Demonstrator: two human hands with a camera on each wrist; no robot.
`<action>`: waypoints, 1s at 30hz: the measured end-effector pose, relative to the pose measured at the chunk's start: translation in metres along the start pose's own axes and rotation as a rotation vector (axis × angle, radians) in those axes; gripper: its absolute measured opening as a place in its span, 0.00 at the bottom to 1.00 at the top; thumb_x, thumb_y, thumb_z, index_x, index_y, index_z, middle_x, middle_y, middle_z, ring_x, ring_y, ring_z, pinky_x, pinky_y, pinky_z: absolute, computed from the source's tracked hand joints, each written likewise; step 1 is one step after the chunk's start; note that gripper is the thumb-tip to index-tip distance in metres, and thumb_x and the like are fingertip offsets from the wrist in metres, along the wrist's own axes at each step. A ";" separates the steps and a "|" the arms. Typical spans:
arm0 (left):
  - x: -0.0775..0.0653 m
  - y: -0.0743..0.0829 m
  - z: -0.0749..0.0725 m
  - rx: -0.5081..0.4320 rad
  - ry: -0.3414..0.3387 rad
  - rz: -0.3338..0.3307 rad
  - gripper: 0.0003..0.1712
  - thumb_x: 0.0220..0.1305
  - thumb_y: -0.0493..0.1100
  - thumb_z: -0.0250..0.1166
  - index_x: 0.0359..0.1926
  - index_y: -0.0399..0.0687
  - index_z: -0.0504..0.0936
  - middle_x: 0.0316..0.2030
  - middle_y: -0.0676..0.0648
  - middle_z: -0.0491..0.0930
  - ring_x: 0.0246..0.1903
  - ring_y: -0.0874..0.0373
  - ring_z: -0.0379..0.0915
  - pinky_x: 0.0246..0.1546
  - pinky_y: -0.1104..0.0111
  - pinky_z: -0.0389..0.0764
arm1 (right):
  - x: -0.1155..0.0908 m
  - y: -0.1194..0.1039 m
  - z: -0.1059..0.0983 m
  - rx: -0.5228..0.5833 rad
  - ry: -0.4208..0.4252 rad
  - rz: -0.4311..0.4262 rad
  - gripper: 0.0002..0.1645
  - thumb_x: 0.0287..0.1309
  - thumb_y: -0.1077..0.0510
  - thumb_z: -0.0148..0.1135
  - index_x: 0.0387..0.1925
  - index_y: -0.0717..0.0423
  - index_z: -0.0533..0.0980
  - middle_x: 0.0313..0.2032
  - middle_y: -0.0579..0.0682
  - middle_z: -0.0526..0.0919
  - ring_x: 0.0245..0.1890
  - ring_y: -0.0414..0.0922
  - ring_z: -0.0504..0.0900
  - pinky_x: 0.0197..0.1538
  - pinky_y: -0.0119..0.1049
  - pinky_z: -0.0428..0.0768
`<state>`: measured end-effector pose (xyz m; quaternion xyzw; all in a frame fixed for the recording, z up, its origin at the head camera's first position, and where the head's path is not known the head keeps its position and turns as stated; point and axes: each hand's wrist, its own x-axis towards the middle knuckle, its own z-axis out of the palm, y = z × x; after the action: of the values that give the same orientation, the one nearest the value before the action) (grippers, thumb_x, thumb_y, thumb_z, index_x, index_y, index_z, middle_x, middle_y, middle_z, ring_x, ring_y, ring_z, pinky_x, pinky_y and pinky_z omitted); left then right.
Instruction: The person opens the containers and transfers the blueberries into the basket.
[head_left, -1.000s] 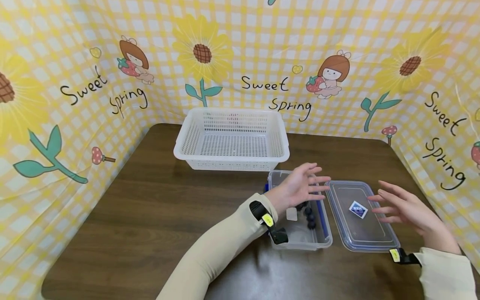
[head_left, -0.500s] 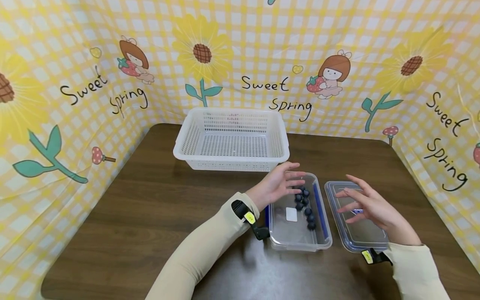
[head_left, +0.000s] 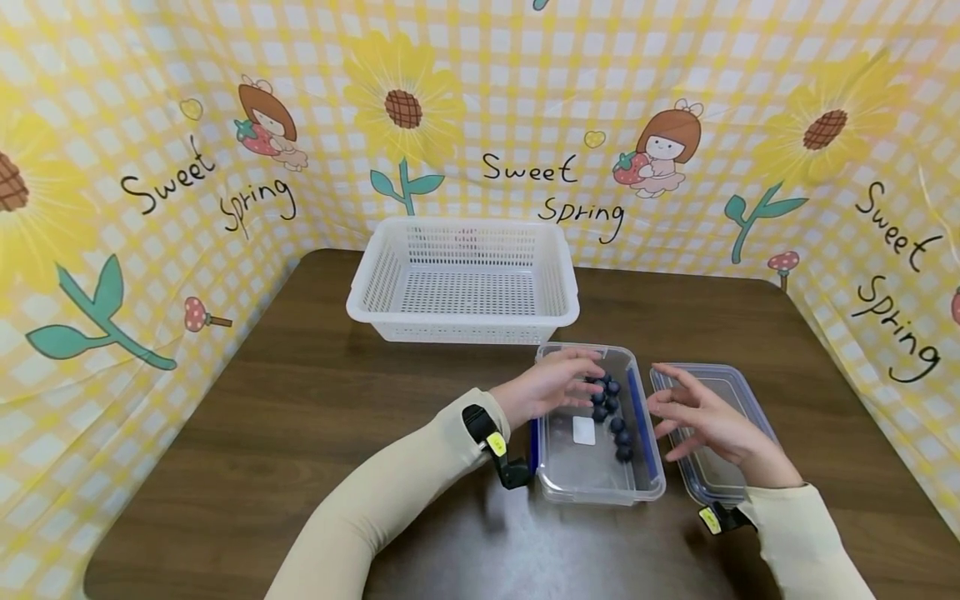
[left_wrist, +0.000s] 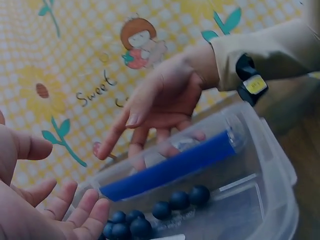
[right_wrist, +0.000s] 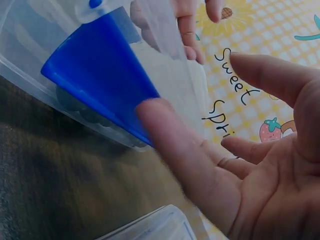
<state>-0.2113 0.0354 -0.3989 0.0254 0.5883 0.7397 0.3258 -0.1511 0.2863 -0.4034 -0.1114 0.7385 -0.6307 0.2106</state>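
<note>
A clear plastic food box [head_left: 573, 467] with blue side clips stands uncovered on the table. Several dark blue balls [head_left: 617, 426] that look like blueberries lie along its floor, near a small whitish square [head_left: 583, 430]. My left hand [head_left: 550, 384] hovers over the box's left part, fingers loosely spread and holding nothing. Beside the right wall is my right hand [head_left: 703, 421], its fingers loosely bent and apart, also holding nothing. The left wrist view shows the right hand just outside the blue clip [left_wrist: 170, 167]. Whether any finger touches the box cannot be told.
Under and behind the right hand lies the clear lid [head_left: 731, 385], flat on the brown table [head_left: 300, 433]. A white perforated basket [head_left: 462, 319] stands at the back, just behind the box. Yellow checked cloth [head_left: 517, 100] hangs around the table.
My left hand has drawn back leftward from across the box, uncovering the dark balls. My right hand has come left, from over the lid to the box's right side.
</note>
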 end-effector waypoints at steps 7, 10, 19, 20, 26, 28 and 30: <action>0.007 -0.006 0.009 0.099 0.017 -0.049 0.27 0.67 0.31 0.58 0.66 0.34 0.69 0.56 0.35 0.76 0.40 0.50 0.76 0.41 0.61 0.83 | 0.003 0.005 -0.001 0.043 -0.004 -0.021 0.45 0.63 0.70 0.61 0.73 0.66 0.47 0.43 0.57 0.76 0.36 0.51 0.86 0.31 0.50 0.87; 0.009 -0.008 0.014 0.180 0.033 -0.064 0.27 0.64 0.31 0.60 0.64 0.34 0.70 0.49 0.40 0.78 0.40 0.50 0.76 0.40 0.60 0.84 | 0.004 0.007 -0.001 0.067 -0.019 -0.028 0.45 0.61 0.72 0.61 0.72 0.68 0.48 0.42 0.57 0.76 0.36 0.51 0.86 0.31 0.49 0.87; 0.008 -0.020 0.024 0.315 0.103 -0.154 0.33 0.59 0.32 0.64 0.66 0.34 0.69 0.58 0.40 0.73 0.56 0.41 0.72 0.45 0.55 0.85 | 0.005 0.012 -0.003 0.098 -0.046 -0.035 0.41 0.61 0.73 0.61 0.71 0.64 0.53 0.41 0.55 0.77 0.35 0.48 0.85 0.32 0.48 0.88; 0.008 -0.021 0.025 0.315 0.110 -0.161 0.32 0.59 0.32 0.64 0.65 0.33 0.69 0.60 0.40 0.72 0.58 0.40 0.70 0.46 0.54 0.85 | 0.005 0.012 -0.003 0.100 -0.047 -0.036 0.41 0.61 0.73 0.61 0.71 0.64 0.54 0.41 0.55 0.77 0.35 0.48 0.85 0.32 0.48 0.88; 0.007 -0.027 0.028 0.234 0.139 -0.222 0.22 0.61 0.30 0.62 0.56 0.31 0.73 0.56 0.39 0.72 0.58 0.38 0.70 0.50 0.53 0.83 | 0.006 0.016 -0.004 0.117 -0.047 -0.044 0.40 0.61 0.74 0.61 0.70 0.63 0.55 0.41 0.55 0.77 0.35 0.48 0.86 0.32 0.47 0.88; 0.008 -0.027 0.029 0.202 0.141 -0.244 0.22 0.63 0.30 0.62 0.58 0.31 0.71 0.55 0.36 0.72 0.55 0.38 0.73 0.50 0.53 0.83 | 0.006 0.017 -0.005 0.119 -0.047 -0.045 0.40 0.61 0.74 0.60 0.70 0.64 0.55 0.41 0.55 0.78 0.34 0.48 0.86 0.32 0.46 0.88; 0.008 -0.028 0.031 0.187 0.145 -0.255 0.23 0.64 0.30 0.61 0.59 0.31 0.69 0.55 0.34 0.73 0.52 0.37 0.76 0.49 0.53 0.84 | 0.006 0.017 -0.005 0.119 -0.047 -0.042 0.40 0.61 0.74 0.60 0.70 0.65 0.54 0.41 0.55 0.78 0.34 0.48 0.86 0.32 0.46 0.88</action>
<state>-0.1925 0.0686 -0.4169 -0.0728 0.6749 0.6343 0.3701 -0.1566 0.2911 -0.4203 -0.1290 0.6921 -0.6749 0.2211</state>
